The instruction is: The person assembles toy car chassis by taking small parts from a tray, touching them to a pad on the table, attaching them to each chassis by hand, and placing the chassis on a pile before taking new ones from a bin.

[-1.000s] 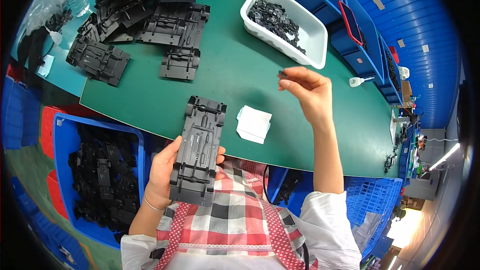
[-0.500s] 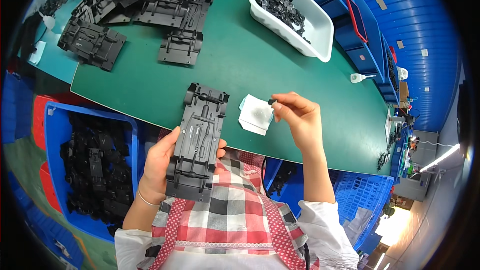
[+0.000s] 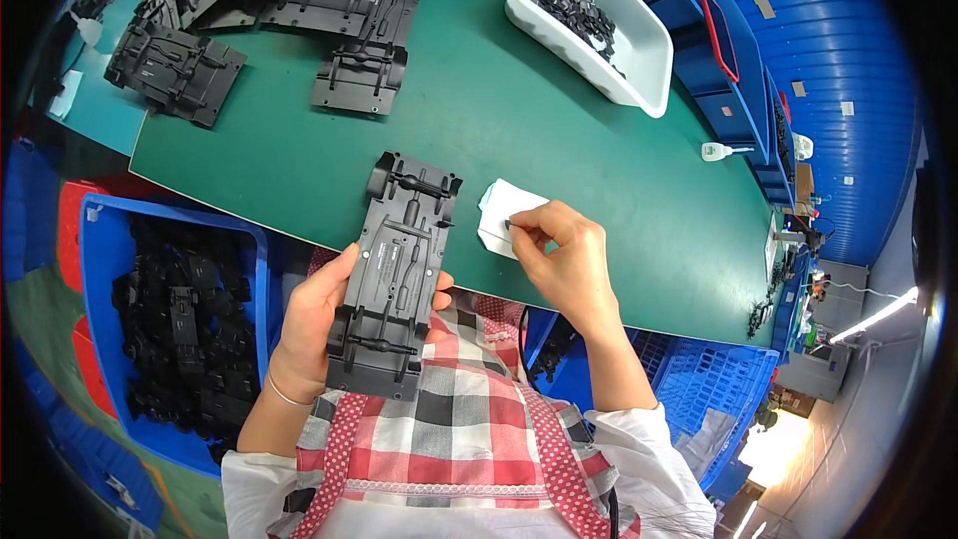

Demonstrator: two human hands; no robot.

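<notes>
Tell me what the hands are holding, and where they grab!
The left hand holds the black plate by its long side edges. The right hand pinches a small dark piece; by which part, I can't tell.

No lettering is legible. Small pale print (image 3: 383,260) on the underside of the black plate (image 3: 391,284) is too fine to read, as are a pale label (image 3: 726,112) on a blue bin (image 3: 739,135) and pale tags (image 3: 764,6) on the blue wall (image 3: 828,50).
</notes>
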